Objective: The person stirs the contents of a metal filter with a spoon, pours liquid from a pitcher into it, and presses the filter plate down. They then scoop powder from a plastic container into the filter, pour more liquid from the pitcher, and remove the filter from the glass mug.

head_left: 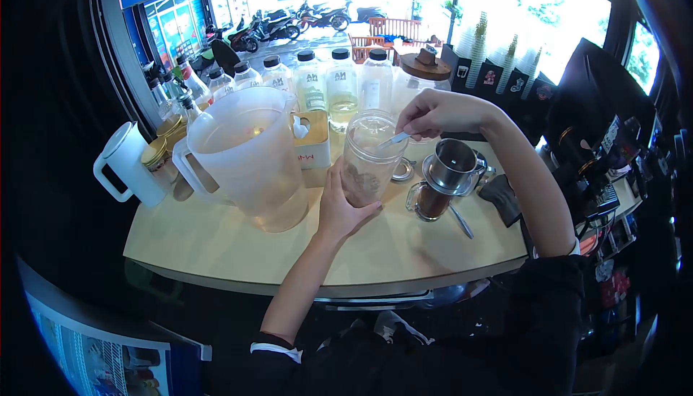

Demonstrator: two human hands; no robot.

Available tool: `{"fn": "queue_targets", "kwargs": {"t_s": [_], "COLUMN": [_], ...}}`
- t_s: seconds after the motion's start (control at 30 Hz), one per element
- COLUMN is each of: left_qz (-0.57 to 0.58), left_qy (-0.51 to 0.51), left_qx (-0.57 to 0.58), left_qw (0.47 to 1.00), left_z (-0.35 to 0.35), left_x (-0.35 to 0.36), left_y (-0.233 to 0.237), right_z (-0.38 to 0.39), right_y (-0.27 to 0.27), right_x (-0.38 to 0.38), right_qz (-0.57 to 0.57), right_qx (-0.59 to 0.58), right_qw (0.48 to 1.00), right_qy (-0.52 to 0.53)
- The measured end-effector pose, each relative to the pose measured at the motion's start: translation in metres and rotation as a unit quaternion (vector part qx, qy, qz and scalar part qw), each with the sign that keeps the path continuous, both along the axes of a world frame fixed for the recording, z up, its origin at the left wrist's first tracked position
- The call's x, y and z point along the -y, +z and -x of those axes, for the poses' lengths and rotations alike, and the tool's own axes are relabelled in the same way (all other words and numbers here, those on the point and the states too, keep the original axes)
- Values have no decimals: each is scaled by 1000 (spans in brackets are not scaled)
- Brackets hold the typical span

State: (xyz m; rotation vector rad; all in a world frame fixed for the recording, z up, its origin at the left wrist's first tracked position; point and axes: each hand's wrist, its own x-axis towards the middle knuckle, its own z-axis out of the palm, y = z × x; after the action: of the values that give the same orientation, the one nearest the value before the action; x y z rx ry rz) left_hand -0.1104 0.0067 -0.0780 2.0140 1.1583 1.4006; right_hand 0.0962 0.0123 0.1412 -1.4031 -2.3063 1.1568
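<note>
My left hand [345,205] is wrapped round the lower side of a clear jar [363,152], which has a little greyish content near its bottom. The jar leans slightly. Over its mouth, my right hand [440,116] pinches a pale, thin-handled utensil [394,139] that slants down into the jar; its lower end is hard to make out, perhaps a spoon. Just right of the jar, a metal drip coffee filter [453,166] sits on a glass mug [431,203] of brown liquid. A round metal lid [404,171] lies between jar and mug.
A large translucent pitcher [249,158] and a white jug [130,165] stand on the left. Several black-capped bottles [310,85] line the back, behind a tissue box [314,140]. To the right are a metal utensil [462,223], dark cloth [503,197] and stacked cups [478,49].
</note>
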Motion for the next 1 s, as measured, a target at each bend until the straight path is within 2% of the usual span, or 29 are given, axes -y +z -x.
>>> {"fn": "queue_targets", "kwargs": {"t_s": [0.23, 0.33, 0.73, 0.87, 1.0], "left_qz": [-22, -23, 22, 70, 64], "left_qy": [10, 15, 24, 36, 5], "left_qx": [-5, -5, -4, -7, 44], "left_qw": [1000, 1000, 999, 997, 997], "left_z": [-2, -4, -2, 0, -1], "left_x": [5, 6, 4, -2, -6], "left_y": [5, 4, 3, -5, -5], "right_z": [-35, -44, -72, -86, -100], "right_y": [-29, -36, -35, -39, -45], "right_x": [-1, 3, 4, 12, 33], "right_qz": [78, 75, 16, 17, 25], "right_qx": [-227, -271, -261, -288, -313], "right_qw": [969, 958, 960, 956, 945], "right_qy": [-54, -61, -102, -60, -88]}}
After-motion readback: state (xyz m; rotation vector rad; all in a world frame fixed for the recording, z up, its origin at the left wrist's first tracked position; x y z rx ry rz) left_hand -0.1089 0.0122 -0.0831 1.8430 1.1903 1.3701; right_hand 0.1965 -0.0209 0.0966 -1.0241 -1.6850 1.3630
